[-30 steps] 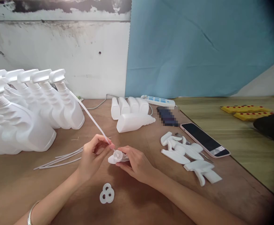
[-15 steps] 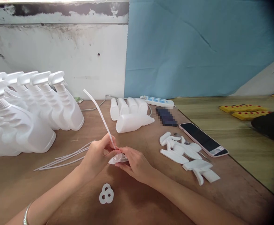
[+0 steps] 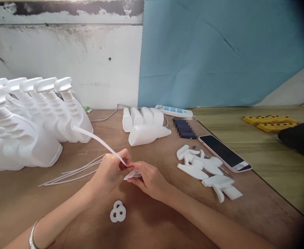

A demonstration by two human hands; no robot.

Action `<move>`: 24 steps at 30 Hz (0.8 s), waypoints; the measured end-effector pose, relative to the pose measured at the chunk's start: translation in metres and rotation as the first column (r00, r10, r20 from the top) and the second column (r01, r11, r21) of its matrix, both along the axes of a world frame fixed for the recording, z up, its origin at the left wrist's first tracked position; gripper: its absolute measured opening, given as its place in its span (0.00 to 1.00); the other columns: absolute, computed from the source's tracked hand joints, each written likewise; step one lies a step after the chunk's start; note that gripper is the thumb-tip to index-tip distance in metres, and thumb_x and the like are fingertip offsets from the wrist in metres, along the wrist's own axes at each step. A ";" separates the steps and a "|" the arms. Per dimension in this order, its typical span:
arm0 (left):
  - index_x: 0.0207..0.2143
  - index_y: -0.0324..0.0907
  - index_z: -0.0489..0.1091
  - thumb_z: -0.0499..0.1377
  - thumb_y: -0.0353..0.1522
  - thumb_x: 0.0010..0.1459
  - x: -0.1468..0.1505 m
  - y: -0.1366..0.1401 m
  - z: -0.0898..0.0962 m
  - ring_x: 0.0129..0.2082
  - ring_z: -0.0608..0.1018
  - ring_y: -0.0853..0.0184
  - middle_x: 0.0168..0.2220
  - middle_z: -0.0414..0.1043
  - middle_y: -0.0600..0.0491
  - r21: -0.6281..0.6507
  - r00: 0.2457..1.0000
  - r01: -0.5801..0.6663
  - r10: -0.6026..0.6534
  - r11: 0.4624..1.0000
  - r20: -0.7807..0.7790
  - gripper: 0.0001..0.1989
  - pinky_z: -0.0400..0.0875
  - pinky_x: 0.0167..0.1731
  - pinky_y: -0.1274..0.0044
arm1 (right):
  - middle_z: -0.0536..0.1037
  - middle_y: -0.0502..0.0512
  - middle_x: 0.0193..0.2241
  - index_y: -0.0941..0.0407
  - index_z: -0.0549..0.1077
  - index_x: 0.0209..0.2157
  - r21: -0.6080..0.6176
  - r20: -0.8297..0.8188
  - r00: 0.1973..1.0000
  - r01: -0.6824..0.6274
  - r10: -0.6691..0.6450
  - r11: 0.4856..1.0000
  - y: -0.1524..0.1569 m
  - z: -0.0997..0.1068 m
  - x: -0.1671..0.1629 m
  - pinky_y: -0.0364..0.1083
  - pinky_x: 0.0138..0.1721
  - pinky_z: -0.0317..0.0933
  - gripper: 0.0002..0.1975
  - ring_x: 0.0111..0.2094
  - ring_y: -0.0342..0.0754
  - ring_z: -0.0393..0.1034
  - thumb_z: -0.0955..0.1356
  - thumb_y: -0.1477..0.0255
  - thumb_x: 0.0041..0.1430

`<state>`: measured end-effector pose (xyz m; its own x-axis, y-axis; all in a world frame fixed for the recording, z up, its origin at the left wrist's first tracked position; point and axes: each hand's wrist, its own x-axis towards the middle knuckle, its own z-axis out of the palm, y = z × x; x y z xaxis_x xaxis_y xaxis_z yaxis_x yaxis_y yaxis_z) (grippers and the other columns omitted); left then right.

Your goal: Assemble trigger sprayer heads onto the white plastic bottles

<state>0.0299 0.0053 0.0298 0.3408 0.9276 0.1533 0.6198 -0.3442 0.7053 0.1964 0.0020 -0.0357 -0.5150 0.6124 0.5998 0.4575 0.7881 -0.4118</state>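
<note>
My left hand [image 3: 113,171] pinches a thin white plastic tube [image 3: 100,140] close to its lower end; the rest arcs up and to the left. My right hand [image 3: 150,180] is closed around a white spray head [image 3: 134,174], mostly hidden by the fingers. The tube's lower end meets the spray head between both hands; how deep it sits I cannot tell. Several loose tubes [image 3: 69,176] lie left of my left hand. Three white ring washers [image 3: 118,211] overlap on the table in front of my hands.
Assembled white spray bottles [image 3: 71,117] stand in rows at the left. Several headless bottles [image 3: 146,135] lie at the back, near a power strip [image 3: 174,111]. To the right are loose spray heads [image 3: 201,164], a pink-edged phone [image 3: 224,154] and a blurred dark object [image 3: 184,128].
The tube has swung from steep to a lower slant, its free end now farther left and down. My left hand has turned slightly over the spray head; my right hand stays nearly in place.
</note>
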 end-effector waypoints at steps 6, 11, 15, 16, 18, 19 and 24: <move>0.21 0.41 0.54 0.56 0.27 0.45 -0.001 0.002 -0.006 0.19 0.59 0.76 0.18 0.58 0.62 -0.072 0.999 0.022 -0.019 0.997 0.041 0.09 0.53 0.19 0.84 | 0.73 0.54 0.33 0.55 0.62 0.45 -0.085 -0.001 1.000 -0.019 0.019 0.996 0.000 0.000 0.001 0.46 0.33 0.64 0.14 0.33 0.48 0.69 0.65 0.67 0.58; 0.26 0.41 0.58 0.58 0.30 0.45 -0.004 0.005 0.002 0.22 0.66 0.74 0.22 0.65 0.59 -0.206 0.984 0.109 -0.076 0.972 0.159 0.09 0.60 0.23 0.82 | 0.69 0.56 0.43 0.53 0.67 0.44 -0.332 -0.126 0.992 -0.066 0.025 0.941 0.002 0.004 0.005 0.45 0.37 0.63 0.19 0.36 0.47 0.68 0.71 0.67 0.49; 0.42 0.44 0.61 0.63 0.36 0.43 -0.045 0.007 0.008 0.38 0.70 0.66 0.40 0.68 0.53 -0.154 0.984 0.174 -0.166 0.973 0.058 0.23 0.65 0.39 0.76 | 0.72 0.47 0.28 0.54 0.69 0.38 -0.565 -0.249 0.965 -0.071 -0.087 0.822 0.005 0.006 0.007 0.41 0.29 0.60 0.14 0.27 0.42 0.66 0.71 0.72 0.48; 0.45 0.45 0.61 0.61 0.38 0.46 -0.060 0.008 0.007 0.42 0.69 0.64 0.44 0.66 0.52 -0.140 0.990 0.136 -0.139 0.981 -0.017 0.23 0.64 0.42 0.74 | 0.72 0.46 0.27 0.54 0.69 0.37 -0.608 -0.282 0.951 -0.074 -0.127 0.791 0.006 0.005 0.008 0.40 0.28 0.60 0.13 0.26 0.41 0.65 0.71 0.72 0.46; 0.47 0.46 0.61 0.59 0.42 0.48 -0.094 0.009 0.002 0.47 0.67 0.60 0.48 0.63 0.49 -0.131 0.984 -0.001 -0.022 0.991 -0.175 0.24 0.63 0.45 0.71 | 0.72 0.46 0.29 0.54 0.67 0.37 -0.662 -0.379 0.904 -0.117 -0.197 0.740 0.008 0.003 0.008 0.41 0.30 0.61 0.17 0.28 0.42 0.66 0.73 0.72 0.43; 0.47 0.45 0.62 0.59 0.43 0.47 -0.109 0.009 -0.002 0.48 0.66 0.58 0.49 0.62 0.48 -0.120 0.970 -0.061 0.031 0.991 -0.240 0.25 0.62 0.46 0.70 | 0.73 0.47 0.30 0.54 0.66 0.37 -0.677 -0.436 0.871 -0.152 -0.227 0.720 0.010 0.001 0.008 0.41 0.31 0.61 0.20 0.29 0.42 0.66 0.73 0.72 0.41; 0.38 0.42 0.67 0.55 0.38 0.51 -0.144 0.003 -0.022 0.35 0.70 0.65 0.38 0.67 0.51 -0.164 0.942 -0.037 -0.021 0.986 -0.335 0.13 0.65 0.37 0.75 | 0.72 0.48 0.29 0.55 0.66 0.30 -0.665 -0.625 0.739 -0.333 -0.253 0.669 0.015 0.001 0.006 0.41 0.33 0.62 0.20 0.30 0.42 0.66 0.76 0.72 0.34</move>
